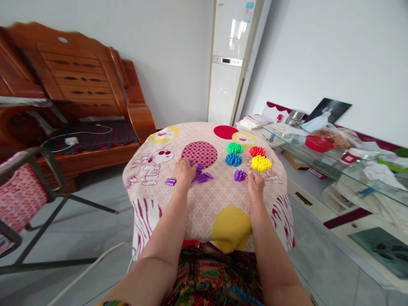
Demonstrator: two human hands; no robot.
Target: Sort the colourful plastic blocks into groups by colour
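My left hand [184, 171] rests on the patterned tablecloth [207, 199], its fingers curled over a scatter of loose purple pegs [201, 174]. One purple peg [170, 182] lies apart, left of that hand. My right hand [255, 182] lies with fingers bent beside a small standing cluster of purple pegs [239, 175]. Beyond it stand neat clusters of yellow pegs [261, 163], red pegs [257, 151], green pegs [234, 148] and blue pegs [233, 160].
A wooden bench [79, 85] stands at the left with a metal-framed chair [25, 199] in front. A glass shelf [334, 161] cluttered with a red bowl [318, 143] runs along the right. A tall white air conditioner [228, 63] is behind.
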